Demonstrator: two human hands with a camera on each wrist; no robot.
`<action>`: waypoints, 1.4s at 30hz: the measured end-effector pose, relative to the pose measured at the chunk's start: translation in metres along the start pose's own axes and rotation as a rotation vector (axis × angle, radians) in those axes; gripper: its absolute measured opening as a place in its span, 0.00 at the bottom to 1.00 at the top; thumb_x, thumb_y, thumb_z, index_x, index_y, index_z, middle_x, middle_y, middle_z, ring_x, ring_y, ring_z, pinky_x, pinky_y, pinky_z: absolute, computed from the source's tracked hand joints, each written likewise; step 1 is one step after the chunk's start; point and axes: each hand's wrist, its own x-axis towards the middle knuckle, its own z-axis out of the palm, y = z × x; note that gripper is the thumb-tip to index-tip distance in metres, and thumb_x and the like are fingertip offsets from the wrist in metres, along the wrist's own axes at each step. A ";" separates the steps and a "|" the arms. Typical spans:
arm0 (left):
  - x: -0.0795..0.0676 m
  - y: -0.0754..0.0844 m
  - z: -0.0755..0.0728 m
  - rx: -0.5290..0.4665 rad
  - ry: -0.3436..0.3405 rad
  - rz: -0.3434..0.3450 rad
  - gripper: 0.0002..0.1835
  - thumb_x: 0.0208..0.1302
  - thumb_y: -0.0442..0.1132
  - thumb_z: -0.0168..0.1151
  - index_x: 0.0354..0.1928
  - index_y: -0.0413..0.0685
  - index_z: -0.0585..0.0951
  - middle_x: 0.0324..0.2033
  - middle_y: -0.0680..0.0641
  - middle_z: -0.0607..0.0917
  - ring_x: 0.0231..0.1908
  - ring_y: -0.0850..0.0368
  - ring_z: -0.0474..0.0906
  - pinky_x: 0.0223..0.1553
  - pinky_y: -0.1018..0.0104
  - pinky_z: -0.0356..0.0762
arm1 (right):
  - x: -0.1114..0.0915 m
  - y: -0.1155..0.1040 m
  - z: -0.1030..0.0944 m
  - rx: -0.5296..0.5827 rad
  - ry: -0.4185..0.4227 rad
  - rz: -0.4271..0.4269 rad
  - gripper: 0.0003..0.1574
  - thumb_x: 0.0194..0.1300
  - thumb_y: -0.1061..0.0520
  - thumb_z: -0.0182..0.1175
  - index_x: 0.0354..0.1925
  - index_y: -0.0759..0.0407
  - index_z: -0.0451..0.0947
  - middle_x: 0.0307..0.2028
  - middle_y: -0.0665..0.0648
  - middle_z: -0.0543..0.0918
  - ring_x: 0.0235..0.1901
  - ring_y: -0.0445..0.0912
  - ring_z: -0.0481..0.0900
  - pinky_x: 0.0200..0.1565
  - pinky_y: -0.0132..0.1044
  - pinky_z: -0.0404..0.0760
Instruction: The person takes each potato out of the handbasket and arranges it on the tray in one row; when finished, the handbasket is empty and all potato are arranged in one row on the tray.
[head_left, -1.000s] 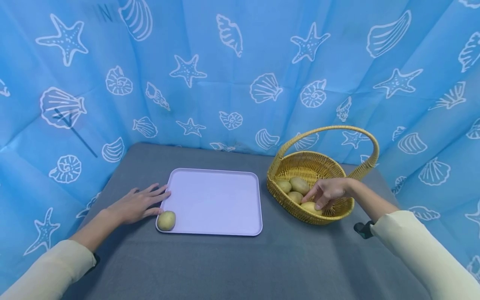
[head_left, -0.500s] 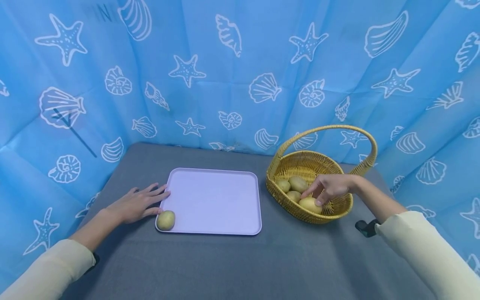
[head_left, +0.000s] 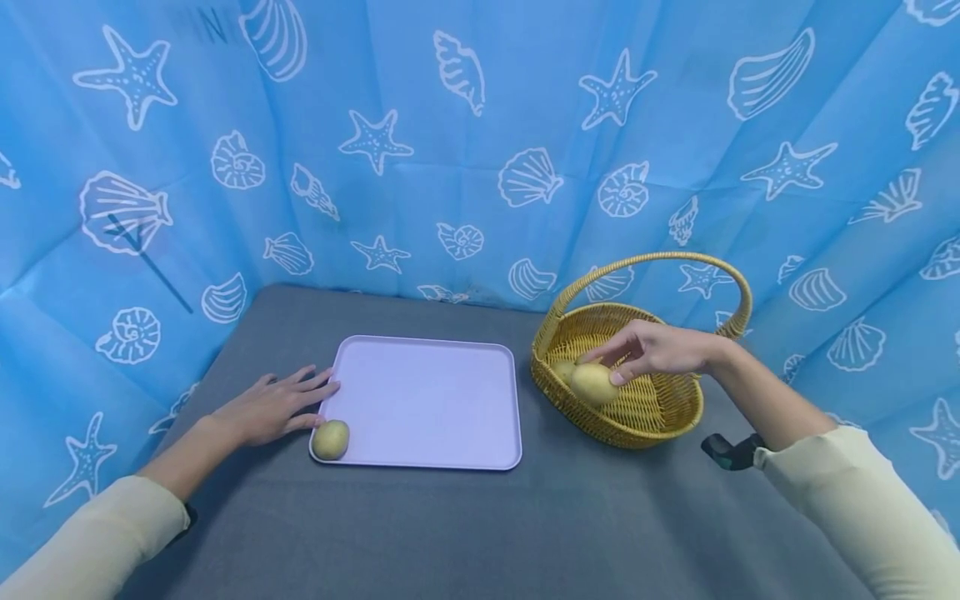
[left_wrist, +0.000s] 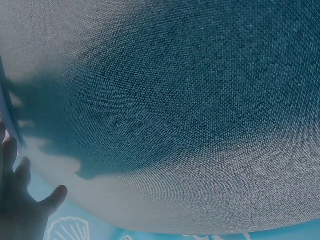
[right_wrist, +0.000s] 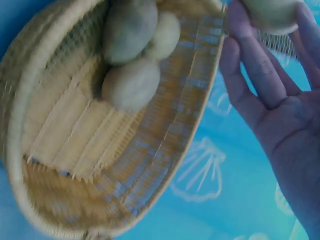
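A yellow potato is pinched between the thumb and fingers of my right hand, raised over the wicker basket. The right wrist view shows the same potato at the fingertips, cut off by the top edge. Below, inside the basket, three more potatoes lie bunched together against the wall. My left hand lies with fingers spread, their tips at the left rim of the lilac tray. Close to its thumb, one potato sits in the tray's near left corner.
The basket's tall arched handle stands upright behind the right hand. Grey cloth covers the table. A blue curtain with white shells and starfish hangs along the back and sides.
The right hand has lifted the potato from the front of the basket, moving it up and to the left. The left hand and the potato on the tray have stayed in place.
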 end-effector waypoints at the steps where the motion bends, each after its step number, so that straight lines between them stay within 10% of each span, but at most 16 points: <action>1: 0.000 0.000 0.000 0.000 0.000 0.001 0.37 0.71 0.62 0.52 0.73 0.47 0.67 0.73 0.40 0.64 0.72 0.31 0.54 0.60 0.21 0.53 | 0.004 -0.003 0.003 0.013 0.001 -0.018 0.27 0.68 0.65 0.61 0.65 0.65 0.73 0.55 0.60 0.83 0.55 0.59 0.80 0.54 0.43 0.80; 17: 0.000 -0.002 0.001 -0.011 -0.001 0.006 0.36 0.72 0.62 0.51 0.73 0.48 0.67 0.73 0.40 0.63 0.72 0.31 0.54 0.60 0.21 0.52 | 0.100 -0.031 0.070 0.063 0.076 -0.050 0.32 0.66 0.61 0.65 0.67 0.62 0.72 0.58 0.62 0.81 0.57 0.53 0.79 0.57 0.46 0.78; 42: -0.001 -0.005 0.006 -0.004 -0.005 0.005 0.36 0.73 0.62 0.50 0.74 0.48 0.66 0.74 0.40 0.61 0.72 0.31 0.53 0.60 0.21 0.53 | 0.226 -0.030 0.158 0.223 -0.104 -0.061 0.29 0.71 0.63 0.58 0.68 0.67 0.69 0.54 0.65 0.83 0.51 0.41 0.83 0.51 0.34 0.81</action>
